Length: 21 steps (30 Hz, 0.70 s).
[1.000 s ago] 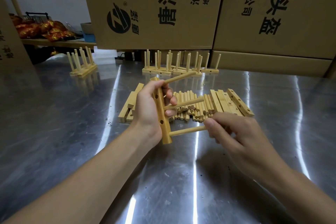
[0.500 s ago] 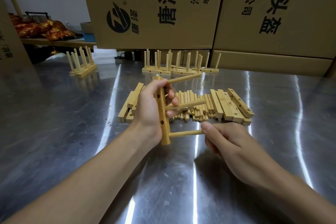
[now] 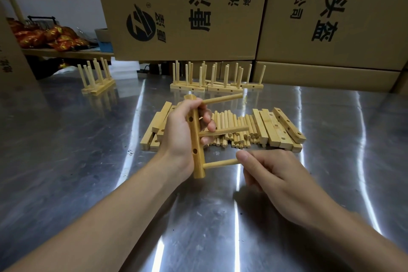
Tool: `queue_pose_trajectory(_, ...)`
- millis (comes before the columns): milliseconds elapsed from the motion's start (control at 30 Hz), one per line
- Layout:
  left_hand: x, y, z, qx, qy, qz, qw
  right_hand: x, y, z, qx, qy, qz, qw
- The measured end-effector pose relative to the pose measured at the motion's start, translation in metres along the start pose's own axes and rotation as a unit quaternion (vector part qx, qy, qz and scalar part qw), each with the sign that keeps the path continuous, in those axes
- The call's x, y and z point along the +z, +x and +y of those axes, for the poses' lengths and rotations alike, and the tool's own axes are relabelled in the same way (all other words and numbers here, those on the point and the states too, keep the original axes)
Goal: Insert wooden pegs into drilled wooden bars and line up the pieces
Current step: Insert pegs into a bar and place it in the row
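Observation:
My left hand (image 3: 180,137) grips a drilled wooden bar (image 3: 195,139), held upright above the table. Three pegs stick out of it to the right: a top peg (image 3: 223,99), a middle peg (image 3: 224,131) and a bottom peg (image 3: 220,164). My right hand (image 3: 278,181) pinches the free end of the bottom peg with thumb and fingers. Behind lie a heap of loose pegs (image 3: 231,125), a row of bare bars (image 3: 280,129) on its right and more bars (image 3: 157,127) on its left.
Finished bars with upright pegs stand at the back centre (image 3: 212,83) and back left (image 3: 97,81) of the steel table (image 3: 66,161). Large cardboard boxes (image 3: 187,11) wall off the back. A shelf with red packets (image 3: 44,37) is far left.
My right hand has slid leftward along the bottom peg, pressing it deeper into the bar. The bar in my left hand has tilted slightly more upright.

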State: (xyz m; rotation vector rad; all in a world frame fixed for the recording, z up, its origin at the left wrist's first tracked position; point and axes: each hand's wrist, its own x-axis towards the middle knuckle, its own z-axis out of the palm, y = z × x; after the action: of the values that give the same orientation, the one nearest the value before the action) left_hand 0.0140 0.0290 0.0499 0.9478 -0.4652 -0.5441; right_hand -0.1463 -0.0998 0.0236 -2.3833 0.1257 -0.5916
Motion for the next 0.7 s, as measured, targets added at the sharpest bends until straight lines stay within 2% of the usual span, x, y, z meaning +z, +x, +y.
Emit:
queue_pose_trajectory(167,-0.002,0.003,0.005,-0.011,-0.043,0.030,0.999,-0.007,0.004,-0.006,-0.026,-0.016,0.044,0.999)
queue_pose_trajectory(267,-0.002,0.002,0.004,-0.016,-0.040,0.031,0.999,-0.003,0.002,-0.006,-0.040,-0.016,0.037,0.998)
queue_pose_trajectory(500,0.000,-0.002,-0.004,0.013,0.038,-0.002,0.999,0.002,0.001,0.005,0.023,0.018,-0.010,1.000)
queue_pose_trajectory(700,-0.007,0.006,0.000,-0.020,-0.052,0.043,0.998,-0.001,0.004,0.003,0.013,0.027,0.050,0.998)
